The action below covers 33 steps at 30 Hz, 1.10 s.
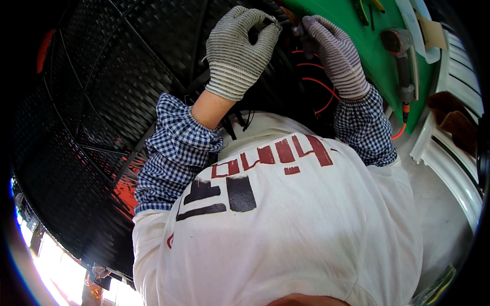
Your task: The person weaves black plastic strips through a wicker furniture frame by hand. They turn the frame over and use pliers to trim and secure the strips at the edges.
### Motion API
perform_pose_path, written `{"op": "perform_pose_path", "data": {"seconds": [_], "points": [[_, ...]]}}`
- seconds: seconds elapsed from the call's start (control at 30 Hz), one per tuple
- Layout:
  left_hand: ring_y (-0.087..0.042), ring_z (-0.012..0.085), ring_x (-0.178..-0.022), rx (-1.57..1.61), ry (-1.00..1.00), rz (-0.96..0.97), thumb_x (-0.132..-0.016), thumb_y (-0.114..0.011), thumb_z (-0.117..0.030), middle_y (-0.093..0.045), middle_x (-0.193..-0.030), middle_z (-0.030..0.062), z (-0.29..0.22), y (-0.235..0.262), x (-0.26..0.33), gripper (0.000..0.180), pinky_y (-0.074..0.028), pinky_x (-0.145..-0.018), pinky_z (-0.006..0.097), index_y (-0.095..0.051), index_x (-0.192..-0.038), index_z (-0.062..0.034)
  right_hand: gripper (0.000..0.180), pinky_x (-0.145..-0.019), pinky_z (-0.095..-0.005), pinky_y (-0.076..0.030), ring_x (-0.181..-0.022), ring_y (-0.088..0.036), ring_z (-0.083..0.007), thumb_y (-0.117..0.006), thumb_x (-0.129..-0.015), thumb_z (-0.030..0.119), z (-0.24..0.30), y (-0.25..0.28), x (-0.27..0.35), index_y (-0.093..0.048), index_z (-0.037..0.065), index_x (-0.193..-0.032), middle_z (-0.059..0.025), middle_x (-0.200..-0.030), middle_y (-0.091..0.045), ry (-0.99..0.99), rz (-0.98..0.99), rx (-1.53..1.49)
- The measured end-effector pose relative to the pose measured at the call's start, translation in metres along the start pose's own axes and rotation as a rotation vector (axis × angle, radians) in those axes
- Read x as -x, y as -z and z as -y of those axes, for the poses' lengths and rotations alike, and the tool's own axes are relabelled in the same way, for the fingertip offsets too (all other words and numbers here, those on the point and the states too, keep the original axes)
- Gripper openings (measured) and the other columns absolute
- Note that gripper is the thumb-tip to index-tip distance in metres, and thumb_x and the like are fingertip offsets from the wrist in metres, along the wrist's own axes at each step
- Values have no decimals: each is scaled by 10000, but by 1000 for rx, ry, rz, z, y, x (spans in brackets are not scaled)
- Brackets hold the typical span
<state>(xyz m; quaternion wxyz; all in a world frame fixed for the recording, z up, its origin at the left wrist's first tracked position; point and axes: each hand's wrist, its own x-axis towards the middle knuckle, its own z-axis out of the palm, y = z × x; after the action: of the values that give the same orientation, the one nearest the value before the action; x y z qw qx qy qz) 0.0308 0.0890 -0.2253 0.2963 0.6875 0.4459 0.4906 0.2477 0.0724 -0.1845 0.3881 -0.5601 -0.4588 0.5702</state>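
My left hand, in a grey-and-white striped knit glove, is closed in a pinch at the top of the view, thumb and forefinger meeting. What lies between the fingertips is too small and dark to name. To its right, my right hand, gloved the same way, has its fingers bent together; whatever they hold is hidden. An orange-brown piece shows between the hands, and I cannot tell whether either touches it. Black woven wicker work fills the left side, beside my left hand and forearm. Loose black strips hang below the left wrist.
At the right, a green surface carries an air tool with an orange hose, and yellow-handled pliers. A red hose curves below my right hand. White ridged panels and a brown folded piece are farther right.
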Motion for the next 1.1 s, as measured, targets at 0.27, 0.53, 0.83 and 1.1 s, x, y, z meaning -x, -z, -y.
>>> {"op": "perform_pose_path", "data": {"seconds": [0.27,0.53,0.83,1.1], "points": [[-692,181,-771,-54,-74,-39,-868,-808,-171,-717,-874,74,11,0,2,170,-557,-731,304,-769,-992,-62,287,-545,-226,-430,-593,-499,-61,-647,-1023,312,1,-6,-3,-713,32,-1025,26,-675,-532,-146,33,76],[-686,185,-756,-39,-65,-31,-862,-817,-184,-714,-868,73,18,1,2,186,-560,-723,299,-767,-992,-61,287,-509,-221,-395,-570,-465,-54,-687,-993,316,-5,-1,-19,-722,34,-1029,33,-656,-517,-90,118,207],[-718,210,-823,-70,-43,-16,-858,-817,-163,-739,-921,75,5,10,-5,207,-581,-759,325,-782,-1039,-67,205,-654,-242,-533,-704,-621,-94,-655,-1021,133,19,-24,-11,-674,-12,-1165,-47,-867,-686,232,-20,146],[-701,225,-858,-255,-49,59,-825,-831,-210,-721,-957,34,-14,12,-10,263,-583,-788,336,-799,-1079,-147,232,-705,-230,-568,-794,-686,-105,-659,-1019,141,28,-25,-23,-672,5,-1206,-66,-979,-732,415,-16,279]]}}
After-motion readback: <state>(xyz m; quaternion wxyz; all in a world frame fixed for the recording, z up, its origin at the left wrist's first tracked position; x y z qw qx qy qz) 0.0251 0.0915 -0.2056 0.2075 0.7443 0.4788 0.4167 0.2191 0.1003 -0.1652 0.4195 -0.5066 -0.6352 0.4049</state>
